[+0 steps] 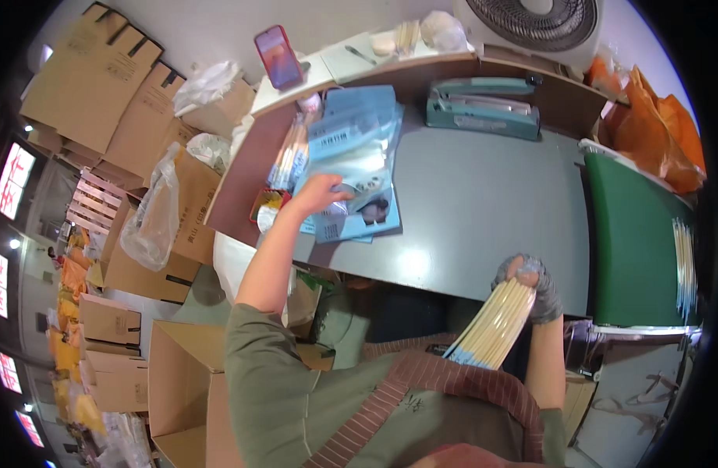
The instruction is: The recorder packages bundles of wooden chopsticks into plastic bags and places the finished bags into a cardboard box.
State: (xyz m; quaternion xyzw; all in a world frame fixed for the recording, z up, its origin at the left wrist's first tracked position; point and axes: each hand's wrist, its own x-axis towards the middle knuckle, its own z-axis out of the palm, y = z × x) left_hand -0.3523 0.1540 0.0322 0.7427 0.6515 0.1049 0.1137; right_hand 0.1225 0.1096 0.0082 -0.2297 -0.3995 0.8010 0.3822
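Observation:
My bare left hand (pixel 321 195) is over a stack of blue printed plastic bags (pixel 351 144) at the left of the grey table (pixel 483 195). Its thumb and fingers pinch the upper clear bag (pixel 365 184), which has a panda picture on it. In a grey glove, my right hand (pixel 537 287) grips a bundle of thin wooden sticks (pixel 495 321) by one end at the table's near edge. The bundle slants down to the left toward my apron, its lower end showing blue. The palm side of the glove is partly hidden by the sticks.
A teal sealer (pixel 483 109) stands at the table's back. More sticks (pixel 290 156) and a small red box (pixel 267 203) lie left of the bags. A phone (pixel 279 58) leans on the back ledge, near a fan (pixel 534 23). At right, sticks (pixel 685 269) lie on a green surface (pixel 632 242).

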